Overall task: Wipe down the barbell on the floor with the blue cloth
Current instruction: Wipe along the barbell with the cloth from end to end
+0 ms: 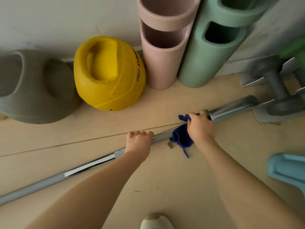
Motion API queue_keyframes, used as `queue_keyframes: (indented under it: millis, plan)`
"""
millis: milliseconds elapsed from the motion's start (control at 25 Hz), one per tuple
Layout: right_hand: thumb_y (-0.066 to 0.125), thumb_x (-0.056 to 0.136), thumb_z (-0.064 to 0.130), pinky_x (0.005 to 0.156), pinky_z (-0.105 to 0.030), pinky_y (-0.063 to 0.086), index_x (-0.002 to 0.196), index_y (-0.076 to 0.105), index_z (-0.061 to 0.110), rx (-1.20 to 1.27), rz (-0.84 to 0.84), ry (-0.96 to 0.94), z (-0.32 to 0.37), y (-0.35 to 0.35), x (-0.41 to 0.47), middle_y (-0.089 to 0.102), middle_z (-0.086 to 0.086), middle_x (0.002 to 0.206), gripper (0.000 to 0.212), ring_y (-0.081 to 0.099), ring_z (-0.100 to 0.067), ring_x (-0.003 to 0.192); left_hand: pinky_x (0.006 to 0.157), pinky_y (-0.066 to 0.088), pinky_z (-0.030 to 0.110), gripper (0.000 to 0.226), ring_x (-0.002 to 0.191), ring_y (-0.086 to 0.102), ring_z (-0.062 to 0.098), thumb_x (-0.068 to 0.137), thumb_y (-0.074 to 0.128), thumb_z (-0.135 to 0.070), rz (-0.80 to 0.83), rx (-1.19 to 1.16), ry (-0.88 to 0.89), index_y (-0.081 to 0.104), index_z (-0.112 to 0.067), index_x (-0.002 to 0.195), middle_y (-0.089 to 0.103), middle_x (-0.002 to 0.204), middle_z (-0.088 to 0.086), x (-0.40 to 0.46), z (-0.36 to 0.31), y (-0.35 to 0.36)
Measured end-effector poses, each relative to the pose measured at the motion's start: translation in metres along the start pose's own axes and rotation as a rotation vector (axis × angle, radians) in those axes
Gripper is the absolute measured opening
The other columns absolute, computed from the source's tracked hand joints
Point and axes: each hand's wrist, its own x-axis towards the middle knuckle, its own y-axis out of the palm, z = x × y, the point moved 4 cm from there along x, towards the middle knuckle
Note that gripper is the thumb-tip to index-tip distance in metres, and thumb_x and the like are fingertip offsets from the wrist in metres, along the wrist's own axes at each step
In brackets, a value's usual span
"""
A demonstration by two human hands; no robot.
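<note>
Long barbell (92, 164) lying on the floor (165, 187), near left to far right. Left hand (138, 142) curled over its middle, holding it steady. Right hand (200, 127) farther right, squeezing the soft blue cloth (180, 138) around it. Probably heavy, stiff, smooth; best gripped mid-bar.

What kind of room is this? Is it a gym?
Probably a home gym or exercise corner. A barbell lies on the floor, a yellow weight ball sits by the wall beside pink and green foam rollers, and metal dumbbells are at the right.
</note>
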Motion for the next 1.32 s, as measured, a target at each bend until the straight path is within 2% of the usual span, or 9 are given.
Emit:
queue_keyframes:
  millis: [80,240,440,560,640,840,1040,1200,1320]
  plan:
    - [0.042,0.096,0.027,0.068,-0.036,0.046,0.111,0.06,0.018,0.017,0.031,0.028,0.011,0.004,-0.01,0.048,-0.014,0.117,0.025,0.062,-0.036,0.09,0.096,0.031,0.034,0.043,0.114,0.047,0.027,0.09,0.045,-0.006,-0.023,-0.027,-0.017,0.04,-0.021,0.13,0.055,0.119,0.005,-0.004,-0.003,0.003]
    - [0.044,0.094,0.025,0.067,-0.035,0.046,0.114,0.058,0.022,-0.04,0.119,-0.242,0.012,0.005,-0.024,0.047,-0.012,0.116,0.025,0.062,-0.034,0.091,0.097,0.031,0.034,0.041,0.115,0.047,0.026,0.092,0.049,-0.013,-0.01,-0.011,0.001,0.041,-0.021,0.131,0.054,0.122,0.005,-0.005,-0.006,0.008]
    - [0.043,0.094,0.022,0.073,-0.037,0.047,0.113,0.059,0.019,-0.065,0.093,0.02,-0.019,-0.005,-0.016,0.046,-0.013,0.118,0.025,0.061,-0.036,0.094,0.098,0.032,0.033,0.034,0.117,0.044,0.027,0.093,0.048,-0.017,0.012,0.01,0.001,0.047,-0.018,0.128,0.051,0.123,0.007,-0.013,-0.012,0.014]
    - [0.053,0.089,0.026,0.069,-0.034,0.042,0.113,0.059,0.024,0.021,0.198,-0.175,0.015,0.006,-0.042,0.047,-0.01,0.116,0.024,0.06,-0.034,0.094,0.097,0.033,0.033,0.035,0.115,0.044,0.026,0.092,0.051,-0.017,0.01,-0.03,-0.015,0.046,-0.017,0.126,0.05,0.122,0.006,-0.015,-0.014,0.014]
    - [0.046,0.093,0.03,0.065,-0.034,0.039,0.114,0.057,0.026,-0.018,0.202,-0.299,0.018,0.01,-0.046,0.048,-0.01,0.115,0.024,0.06,-0.034,0.092,0.098,0.033,0.033,0.036,0.116,0.044,0.025,0.091,0.053,-0.021,0.015,-0.044,0.0,0.046,-0.018,0.127,0.05,0.122,0.005,-0.016,-0.014,0.015]
    - [0.043,0.095,0.025,0.066,-0.034,0.042,0.112,0.058,0.021,-0.03,0.065,0.035,-0.019,0.008,-0.031,0.048,-0.013,0.118,0.023,0.062,-0.035,0.091,0.098,0.034,0.032,0.04,0.118,0.046,0.022,0.093,0.052,-0.024,0.004,-0.086,0.091,0.043,-0.021,0.132,0.048,0.128,0.001,-0.021,-0.007,0.018]
    - [0.046,0.093,0.032,0.064,-0.033,0.04,0.112,0.057,0.026,0.057,0.207,-0.301,0.031,0.021,-0.055,0.05,-0.008,0.111,0.023,0.061,-0.033,0.089,0.1,0.035,0.033,0.047,0.119,0.046,0.023,0.093,0.05,-0.022,0.039,-0.167,0.085,0.035,-0.02,0.138,0.047,0.132,0.002,-0.025,-0.004,0.02]
    - [0.045,0.093,0.029,0.061,-0.031,0.04,0.113,0.059,0.023,0.107,0.114,-0.015,0.009,0.018,-0.043,0.051,-0.009,0.112,0.025,0.06,-0.032,0.09,0.101,0.035,0.033,0.05,0.119,0.051,0.021,0.091,0.05,-0.025,0.097,-0.259,0.074,0.034,-0.021,0.139,0.051,0.134,-0.002,-0.032,0.018,0.022]
    - [0.049,0.092,0.027,0.048,-0.026,0.037,0.105,0.06,0.02,0.139,0.153,-0.111,0.043,0.024,-0.068,0.049,-0.008,0.108,0.019,0.06,-0.031,0.082,0.101,0.036,0.032,0.05,0.119,0.052,0.019,0.092,0.053,-0.029,0.118,-0.282,0.055,0.037,-0.022,0.139,0.051,0.135,-0.003,-0.037,0.042,0.022]
